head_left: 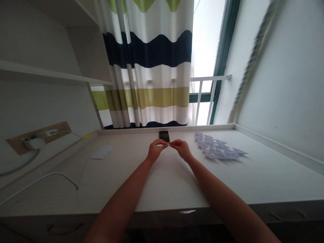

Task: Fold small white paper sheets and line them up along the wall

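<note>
Above the middle of the desk, my left hand (155, 150) and my right hand (182, 148) meet at the fingertips. Both are closed in a pinch on a small piece of white paper (168, 144), of which only a sliver shows between the fingers. Its exact shape is hidden. Just behind the hands lies a dark phone (164, 135), flat on the desk. Folded white paper pieces (215, 147) sit grouped in overlapping rows to the right of my right hand. A flat stack of white paper sheets (102, 152) rests off to the left.
The pale desk (174, 185) has a raised rim at the back and right. A white cable (85, 152) runs from a wall socket (40, 136) across the left side. Behind the desk hangs a striped curtain (152, 74), and a shelf (50, 72) juts out at upper left.
</note>
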Demonstrator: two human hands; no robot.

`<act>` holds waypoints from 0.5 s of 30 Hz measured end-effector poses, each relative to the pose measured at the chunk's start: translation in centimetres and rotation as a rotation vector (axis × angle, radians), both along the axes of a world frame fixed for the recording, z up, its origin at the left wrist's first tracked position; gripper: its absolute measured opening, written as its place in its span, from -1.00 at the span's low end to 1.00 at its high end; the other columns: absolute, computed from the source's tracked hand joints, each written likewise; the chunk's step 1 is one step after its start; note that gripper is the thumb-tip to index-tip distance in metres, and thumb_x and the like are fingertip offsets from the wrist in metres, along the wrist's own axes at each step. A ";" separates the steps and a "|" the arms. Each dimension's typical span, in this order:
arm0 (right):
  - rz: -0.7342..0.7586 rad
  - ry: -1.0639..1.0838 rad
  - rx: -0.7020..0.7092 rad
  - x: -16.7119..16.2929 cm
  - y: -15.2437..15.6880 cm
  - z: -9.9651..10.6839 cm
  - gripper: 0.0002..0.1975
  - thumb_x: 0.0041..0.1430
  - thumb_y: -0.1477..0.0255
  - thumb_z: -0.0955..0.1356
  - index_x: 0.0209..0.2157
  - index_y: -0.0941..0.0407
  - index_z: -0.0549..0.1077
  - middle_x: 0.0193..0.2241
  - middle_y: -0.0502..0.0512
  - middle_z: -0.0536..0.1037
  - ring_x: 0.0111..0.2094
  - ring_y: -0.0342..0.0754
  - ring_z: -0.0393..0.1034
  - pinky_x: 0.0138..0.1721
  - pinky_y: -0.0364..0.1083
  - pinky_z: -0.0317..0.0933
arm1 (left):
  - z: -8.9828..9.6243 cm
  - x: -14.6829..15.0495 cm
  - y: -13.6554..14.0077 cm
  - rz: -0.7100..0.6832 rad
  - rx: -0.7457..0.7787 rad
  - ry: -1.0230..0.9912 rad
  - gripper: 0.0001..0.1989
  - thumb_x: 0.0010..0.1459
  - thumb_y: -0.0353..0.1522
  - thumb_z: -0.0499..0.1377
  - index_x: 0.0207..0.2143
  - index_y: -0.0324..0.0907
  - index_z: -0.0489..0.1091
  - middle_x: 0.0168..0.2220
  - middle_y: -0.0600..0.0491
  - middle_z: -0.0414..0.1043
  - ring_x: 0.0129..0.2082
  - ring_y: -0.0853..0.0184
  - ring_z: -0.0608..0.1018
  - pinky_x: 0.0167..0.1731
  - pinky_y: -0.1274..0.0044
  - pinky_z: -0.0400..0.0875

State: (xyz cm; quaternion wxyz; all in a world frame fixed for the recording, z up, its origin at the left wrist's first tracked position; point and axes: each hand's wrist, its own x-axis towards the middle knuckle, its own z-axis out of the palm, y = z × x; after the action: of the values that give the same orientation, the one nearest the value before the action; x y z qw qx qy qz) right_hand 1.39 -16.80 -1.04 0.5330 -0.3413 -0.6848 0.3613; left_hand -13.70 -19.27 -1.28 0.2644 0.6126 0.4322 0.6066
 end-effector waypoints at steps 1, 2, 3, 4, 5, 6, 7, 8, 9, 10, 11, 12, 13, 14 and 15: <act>0.013 0.000 -0.012 0.1 0.0 0.0 -0.86 -0.18 0.39 0.40 -0.49 0.13 0.52 -0.48 0.08 0.55 -0.41 -0.04 0.42 -0.29 -0.04 0.27 | 0.0 -0.1 0.1 -0.007 -0.005 0.006 -0.83 -0.22 -0.30 0.27 -0.51 -0.20 0.47 -0.37 0.01 0.48 -0.30 0.30 0.49 -0.29 0.50 0.37; 0.030 0.003 -0.030 0.1 0.1 0.0 -0.85 -0.20 0.38 0.40 -0.49 0.13 0.52 -0.49 0.08 0.55 -0.41 -0.04 0.42 -0.29 -0.04 0.27 | -0.1 -0.2 0.1 -0.024 -0.021 0.008 -0.82 -0.21 -0.30 0.27 -0.51 -0.20 0.47 -0.39 0.01 0.49 -0.32 0.31 0.49 -0.29 0.49 0.37; 0.049 0.009 -0.053 0.2 0.1 0.1 -0.84 -0.22 0.38 0.41 -0.49 0.13 0.53 -0.50 0.08 0.55 -0.42 -0.04 0.42 -0.29 -0.04 0.27 | -0.1 -0.3 0.2 -0.046 -0.043 0.007 -0.82 -0.21 -0.30 0.27 -0.50 -0.21 0.47 -0.42 0.02 0.49 -0.35 0.32 0.50 -0.30 0.49 0.37; 0.067 0.016 -0.077 0.3 0.1 0.1 -0.83 -0.24 0.38 0.42 -0.49 0.14 0.53 -0.52 0.08 0.55 -0.44 -0.04 0.42 -0.29 -0.04 0.26 | -0.1 -0.4 0.2 -0.066 -0.060 0.003 -0.81 -0.20 -0.29 0.27 -0.50 -0.21 0.47 -0.45 0.02 0.48 -0.39 0.32 0.50 -0.31 0.49 0.37; 0.082 0.023 -0.097 0.3 0.1 0.2 -0.81 -0.27 0.38 0.43 -0.50 0.14 0.53 -0.54 0.07 0.55 -0.45 -0.05 0.42 -0.30 -0.04 0.26 | -0.1 -0.4 0.3 -0.081 -0.069 -0.002 -0.81 -0.20 -0.29 0.27 -0.49 -0.22 0.46 -0.47 0.03 0.48 -0.42 0.33 0.50 -0.32 0.49 0.37; 0.094 0.032 -0.112 0.4 0.1 0.3 -0.80 -0.29 0.39 0.44 -0.50 0.15 0.53 -0.55 0.07 0.55 -0.46 -0.05 0.41 -0.30 -0.05 0.26 | -0.1 -0.5 0.3 -0.097 -0.074 -0.009 -0.81 -0.20 -0.29 0.27 -0.50 -0.23 0.46 -0.48 0.03 0.48 -0.43 0.33 0.50 -0.33 0.49 0.37; 0.104 0.042 -0.124 0.5 0.1 0.3 -0.80 -0.30 0.39 0.44 -0.50 0.15 0.53 -0.56 0.07 0.55 -0.46 -0.06 0.41 -0.30 -0.05 0.25 | -0.1 -0.5 0.3 -0.112 -0.076 -0.018 -0.81 -0.20 -0.30 0.27 -0.49 -0.23 0.45 -0.48 0.03 0.48 -0.43 0.33 0.50 -0.33 0.48 0.37; 0.111 0.049 -0.135 0.5 0.1 0.4 -0.80 -0.31 0.39 0.44 -0.51 0.16 0.53 -0.57 0.07 0.54 -0.47 -0.07 0.40 -0.30 -0.05 0.25 | -0.1 -0.4 0.3 -0.127 -0.080 -0.026 -0.81 -0.20 -0.30 0.27 -0.49 -0.23 0.45 -0.47 0.03 0.49 -0.43 0.33 0.50 -0.33 0.48 0.37; 0.118 0.053 -0.144 0.5 0.0 0.5 -0.79 -0.32 0.40 0.44 -0.51 0.16 0.53 -0.57 0.06 0.54 -0.48 -0.08 0.39 -0.31 -0.05 0.25 | 0.0 -0.4 0.3 -0.138 -0.084 -0.032 -0.80 -0.20 -0.30 0.26 -0.49 -0.24 0.44 -0.47 0.02 0.49 -0.42 0.33 0.50 -0.32 0.48 0.37; 0.128 0.055 -0.152 0.5 -0.1 0.6 -0.79 -0.32 0.39 0.44 -0.51 0.17 0.53 -0.58 0.06 0.54 -0.49 -0.09 0.39 -0.31 -0.05 0.24 | 0.0 -0.4 0.2 -0.147 -0.089 -0.034 -0.80 -0.20 -0.31 0.26 -0.48 -0.24 0.43 -0.47 0.02 0.49 -0.42 0.32 0.51 -0.32 0.48 0.37; 0.138 0.055 -0.158 0.5 -0.2 0.7 -0.79 -0.31 0.39 0.44 -0.51 0.17 0.53 -0.58 0.06 0.53 -0.49 -0.10 0.38 -0.31 -0.06 0.24 | 0.1 -0.3 0.2 -0.153 -0.093 -0.033 -0.80 -0.20 -0.31 0.26 -0.48 -0.25 0.43 -0.47 0.02 0.49 -0.42 0.32 0.51 -0.32 0.48 0.37; 0.148 0.055 -0.165 0.5 -0.2 0.7 -0.78 -0.31 0.38 0.44 -0.50 0.18 0.53 -0.58 0.06 0.53 -0.50 -0.11 0.37 -0.32 -0.06 0.23 | 0.1 -0.3 0.1 -0.156 -0.093 -0.032 -0.80 -0.19 -0.31 0.26 -0.47 -0.25 0.42 -0.47 0.02 0.48 -0.41 0.32 0.51 -0.32 0.48 0.37; 0.157 0.057 -0.172 0.5 -0.3 0.7 -0.77 -0.30 0.37 0.44 -0.49 0.18 0.52 -0.57 0.06 0.53 -0.50 -0.11 0.37 -0.32 -0.06 0.23 | 0.1 -0.2 0.0 -0.155 -0.091 -0.032 -0.80 -0.19 -0.32 0.25 -0.47 -0.25 0.42 -0.47 0.02 0.48 -0.42 0.33 0.51 -0.33 0.48 0.37; 0.168 0.061 -0.178 0.5 -0.3 0.6 -0.75 -0.29 0.36 0.43 -0.47 0.19 0.52 -0.56 0.07 0.53 -0.49 -0.12 0.36 -0.33 -0.06 0.23 | 0.1 -0.2 0.0 -0.152 -0.088 -0.032 -0.81 -0.19 -0.33 0.25 -0.47 -0.25 0.42 -0.47 0.03 0.48 -0.42 0.34 0.50 -0.35 0.50 0.37; 0.176 0.064 -0.183 0.5 -0.2 0.6 -0.74 -0.28 0.35 0.43 -0.46 0.19 0.52 -0.55 0.07 0.53 -0.49 -0.12 0.36 -0.33 -0.06 0.24 | 0.1 -0.2 0.0 -0.146 -0.085 -0.033 -0.82 -0.18 -0.33 0.25 -0.47 -0.24 0.41 -0.48 0.03 0.48 -0.43 0.34 0.50 -0.37 0.51 0.37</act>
State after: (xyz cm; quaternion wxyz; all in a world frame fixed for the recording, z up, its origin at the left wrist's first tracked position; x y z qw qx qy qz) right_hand 1.92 -17.02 -0.49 0.4876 -0.3155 -0.6587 0.4784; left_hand -13.89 -19.32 -1.14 0.3408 0.6208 0.4073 0.5767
